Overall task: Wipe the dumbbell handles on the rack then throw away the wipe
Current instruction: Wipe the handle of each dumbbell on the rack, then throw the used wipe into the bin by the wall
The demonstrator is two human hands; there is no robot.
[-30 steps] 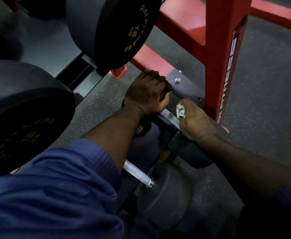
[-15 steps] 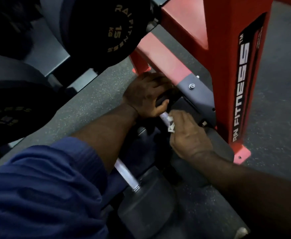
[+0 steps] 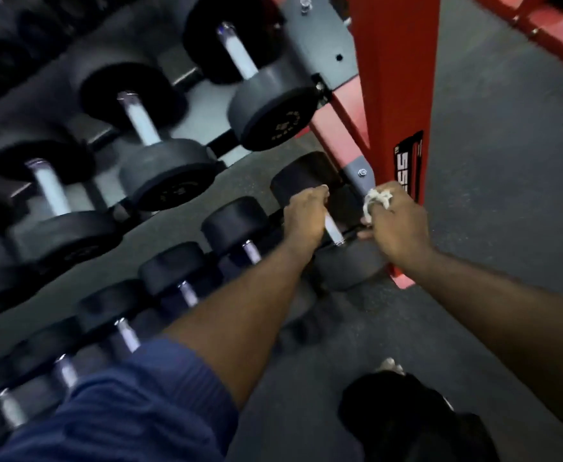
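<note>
- The chrome handle (image 3: 333, 230) of the end dumbbell on the lowest tier is grasped by the left hand (image 3: 305, 218), fingers curled round it, probably to steady it.
- The crumpled white wipe (image 3: 377, 199) is clenched in the right hand (image 3: 398, 228), just beside that handle, not on it, close to the red rack upright (image 3: 397, 95).
- The neighbouring dumbbells (image 3: 233, 221) are racked side by side with handles exposed, so each can be reached in turn.
</note>
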